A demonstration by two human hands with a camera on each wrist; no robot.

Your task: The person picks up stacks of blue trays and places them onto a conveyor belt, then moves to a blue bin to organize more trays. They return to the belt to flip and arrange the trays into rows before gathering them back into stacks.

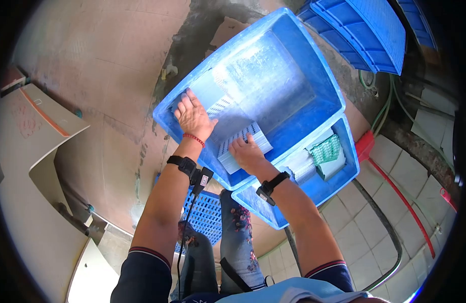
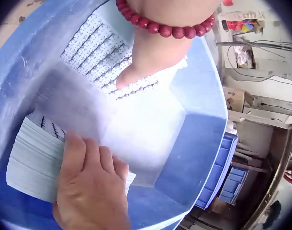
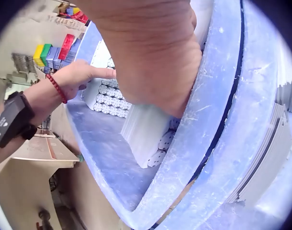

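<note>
A large blue tub (image 1: pixel 313 83) holds pale ridged pieces with rows of dotted, rounded shapes on one face. My left hand (image 1: pixel 195 117) lies on the patterned block (image 2: pixel 95 52) at the tub's left end, fingers stretched toward the wall and thumb out to the side; the left wrist view hides those fingers. Close to the near wall, my right hand (image 1: pixel 248 154) grips a smaller stack of pale ridged pieces (image 2: pixel 35 158) from above, its fingers bent over the top. Bare tub floor separates the two stacks. In the right wrist view, the right hand's fingertips are hidden.
Beside the tub, a second blue tub (image 1: pixel 351 164) contains more pale pieces and a green textured bundle (image 1: pixel 326 150). Blue crates (image 1: pixel 364 30) stand at the upper right. Below is a blue perforated basket (image 1: pixel 205 214). A red-handled tool (image 1: pixel 402 202) leans at the right.
</note>
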